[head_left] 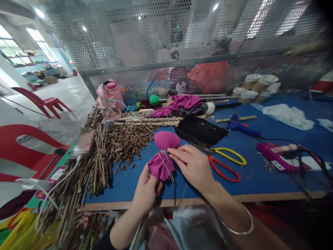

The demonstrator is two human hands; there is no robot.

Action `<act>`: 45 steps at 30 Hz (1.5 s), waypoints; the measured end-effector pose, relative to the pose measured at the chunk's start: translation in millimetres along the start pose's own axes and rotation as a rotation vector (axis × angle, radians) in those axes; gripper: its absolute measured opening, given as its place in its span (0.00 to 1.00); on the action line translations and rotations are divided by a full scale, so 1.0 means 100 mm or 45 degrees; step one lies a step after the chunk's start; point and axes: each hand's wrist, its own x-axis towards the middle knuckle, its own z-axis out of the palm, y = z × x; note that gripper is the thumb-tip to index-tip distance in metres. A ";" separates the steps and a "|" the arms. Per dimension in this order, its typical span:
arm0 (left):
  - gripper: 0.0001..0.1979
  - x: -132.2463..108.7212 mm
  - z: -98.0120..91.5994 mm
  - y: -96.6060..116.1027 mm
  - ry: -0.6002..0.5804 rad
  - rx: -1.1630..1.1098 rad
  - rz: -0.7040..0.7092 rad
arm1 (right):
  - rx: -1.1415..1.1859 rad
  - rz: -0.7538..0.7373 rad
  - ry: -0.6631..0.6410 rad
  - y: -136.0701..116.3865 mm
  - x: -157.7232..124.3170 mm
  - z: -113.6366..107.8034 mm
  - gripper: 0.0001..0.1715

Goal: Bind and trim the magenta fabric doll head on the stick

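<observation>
A magenta cloth bundle (164,152) with a round stuffed top lies on the blue table (255,173) in front of me. A thin string (170,168) is wound round its gathered neck and hangs down. My left hand (147,185) grips the loose skirt of the cloth from below. My right hand (189,163) pinches the string at the neck, fingers pressed together. A silver bangle (243,225) sits on my right wrist.
Scissors with yellow and red handles (226,163) lie just right of my hands. A black cloth (200,133), a blue glue gun (240,126) and a pink tool (279,156) lie further right. Dried twigs (104,152), a pink bottle (109,100) and magenta fabric (179,104) fill the left and back.
</observation>
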 end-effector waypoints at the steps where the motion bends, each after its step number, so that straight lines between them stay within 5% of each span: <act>1: 0.25 -0.02 0.01 0.01 0.001 0.023 0.009 | -0.032 -0.037 -0.005 0.00 0.02 0.02 0.11; 6: 0.27 -0.06 0.03 0.08 0.039 0.025 0.042 | -0.021 -0.055 0.016 0.01 0.04 0.09 0.08; 14: 0.27 -0.04 -0.03 0.08 0.032 -0.031 0.036 | 0.411 0.327 -0.089 -0.04 0.00 0.06 0.09; 19: 0.34 -0.04 -0.02 0.08 0.010 -0.054 0.032 | 0.550 0.306 0.039 -0.08 -0.06 0.05 0.08; 26: 0.40 -0.03 -0.07 0.03 0.046 -0.051 0.061 | 0.854 0.582 0.097 -0.21 -0.15 -0.05 0.06; 31: 0.41 -0.05 -0.07 0.04 0.052 -0.042 0.079 | 0.769 0.698 -0.135 -0.23 -0.20 -0.09 0.19; 35: 0.39 -0.06 -0.08 0.05 0.048 -0.074 0.105 | 0.770 0.780 0.255 -0.19 -0.20 0.01 0.29; 37: 0.36 -0.07 -0.09 0.06 0.012 -0.095 0.136 | 1.016 0.849 0.104 -0.21 -0.22 0.05 0.28; 41: 0.34 -0.07 -0.13 0.13 0.016 -0.088 0.164 | 1.590 0.959 -0.880 -0.33 -0.42 -0.11 0.25; 43: 0.35 -0.05 -0.18 0.15 0.041 -0.079 0.176 | 1.440 1.008 -0.843 -0.32 -0.61 -0.35 0.20; 45: 0.35 -0.03 -0.22 0.17 0.062 -0.076 0.185 | 1.053 0.912 -0.431 -0.20 -0.80 -0.62 0.19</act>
